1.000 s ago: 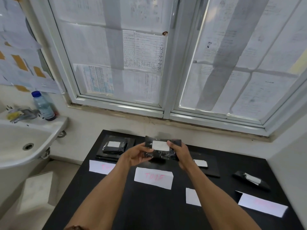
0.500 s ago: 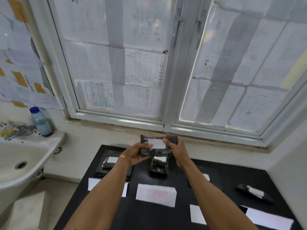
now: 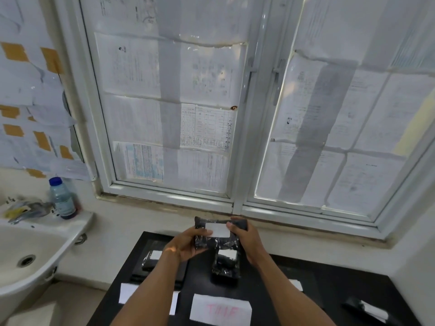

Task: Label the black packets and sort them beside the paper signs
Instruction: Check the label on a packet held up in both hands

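Both hands hold one black packet [image 3: 219, 241] with a white label up above the far edge of the black table [image 3: 329, 285]. My left hand [image 3: 187, 243] grips its left end and my right hand [image 3: 246, 238] grips its right end, thumb on the label's corner. Below it lies a second labelled black packet [image 3: 226, 264] behind the paper sign with red writing [image 3: 220, 309]. A third labelled packet [image 3: 150, 261] lies at the left behind another white sign [image 3: 128, 292], partly hidden by my left forearm. A fourth packet [image 3: 369, 310] lies at the right.
A white sink [image 3: 30, 252] with a tap and a blue-capped bottle [image 3: 62, 198] stands left of the table. A window [image 3: 237, 114] covered with papers rises just behind it. A small white slip [image 3: 296, 284] lies near my right forearm.
The view has tilted upward, so the table sits lower in frame. Both hands still hold the packet at the table's far edge; it was carried from over the middle sign toward the window.
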`<state>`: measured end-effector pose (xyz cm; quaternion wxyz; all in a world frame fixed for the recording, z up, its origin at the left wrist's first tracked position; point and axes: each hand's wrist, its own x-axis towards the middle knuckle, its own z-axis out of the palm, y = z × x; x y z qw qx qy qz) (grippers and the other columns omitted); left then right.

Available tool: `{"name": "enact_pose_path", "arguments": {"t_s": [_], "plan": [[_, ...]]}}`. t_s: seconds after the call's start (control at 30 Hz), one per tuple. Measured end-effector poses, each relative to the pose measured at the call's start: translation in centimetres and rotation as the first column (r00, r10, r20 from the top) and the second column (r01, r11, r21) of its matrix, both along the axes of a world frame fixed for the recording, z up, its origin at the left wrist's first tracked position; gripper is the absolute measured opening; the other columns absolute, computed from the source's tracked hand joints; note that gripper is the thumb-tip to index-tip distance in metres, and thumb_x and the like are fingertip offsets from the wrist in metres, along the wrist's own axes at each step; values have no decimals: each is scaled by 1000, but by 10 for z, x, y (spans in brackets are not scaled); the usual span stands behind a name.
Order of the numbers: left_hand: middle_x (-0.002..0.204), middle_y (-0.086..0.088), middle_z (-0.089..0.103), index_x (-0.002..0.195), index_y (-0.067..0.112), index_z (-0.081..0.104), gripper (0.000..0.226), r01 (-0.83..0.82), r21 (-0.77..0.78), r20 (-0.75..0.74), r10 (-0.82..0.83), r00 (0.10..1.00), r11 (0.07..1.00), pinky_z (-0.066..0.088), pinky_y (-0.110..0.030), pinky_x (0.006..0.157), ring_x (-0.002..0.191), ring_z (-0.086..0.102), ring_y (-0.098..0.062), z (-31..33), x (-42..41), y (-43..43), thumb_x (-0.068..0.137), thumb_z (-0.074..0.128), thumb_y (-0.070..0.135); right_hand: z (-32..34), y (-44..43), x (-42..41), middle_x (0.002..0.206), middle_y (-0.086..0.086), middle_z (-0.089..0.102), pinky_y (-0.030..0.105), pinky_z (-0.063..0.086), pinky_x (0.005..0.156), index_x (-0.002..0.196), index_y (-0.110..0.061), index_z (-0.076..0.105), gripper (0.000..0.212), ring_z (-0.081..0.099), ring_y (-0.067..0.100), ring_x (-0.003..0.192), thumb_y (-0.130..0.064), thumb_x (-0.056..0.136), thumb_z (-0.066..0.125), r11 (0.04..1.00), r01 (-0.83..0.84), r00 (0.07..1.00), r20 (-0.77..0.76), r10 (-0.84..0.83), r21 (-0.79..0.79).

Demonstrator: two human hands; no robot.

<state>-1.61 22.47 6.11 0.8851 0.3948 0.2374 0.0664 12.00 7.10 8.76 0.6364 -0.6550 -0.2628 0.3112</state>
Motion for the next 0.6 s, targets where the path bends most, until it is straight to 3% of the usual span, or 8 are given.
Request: {"name": "enact_pose_path", "arguments": {"t_s": [0.13, 0.4, 0.6], "plan": [[113, -23, 68, 126, -4, 53, 75, -24, 9, -3, 24, 1000, 1000, 60, -32, 71, 95, 71, -32, 11, 5, -3, 59, 87, 3, 9, -1, 4, 109, 26, 64, 55, 54, 87, 112, -15, 63, 30, 64, 42, 95, -21, 84, 73, 1000, 10, 1000, -16, -10, 20], [104, -21, 72, 118, -2, 57, 62, -47, 20, -25, 48, 999, 999, 60, -31, 66, 89, 73, -32, 20, 8, -13, 62, 83, -1, 12, -10, 10, 112, 22, 64, 57, 52, 90, 112, -22, 62, 31, 61, 46, 104, -19, 83, 74, 999, -6, 999, -41, 7, 34], [107, -20, 71, 119, -2, 57, 73, -37, 58, -41, 39, 998, 998, 60, -31, 69, 90, 72, -29, 21, 7, -19, 54, 89, 5, 12, -21, 10, 120, 12, 60, 35, 57, 85, 126, -20, 52, 63, 64, 29, 104, -4, 72, 79, 994, -110, 993, -37, 111, 27]]}}
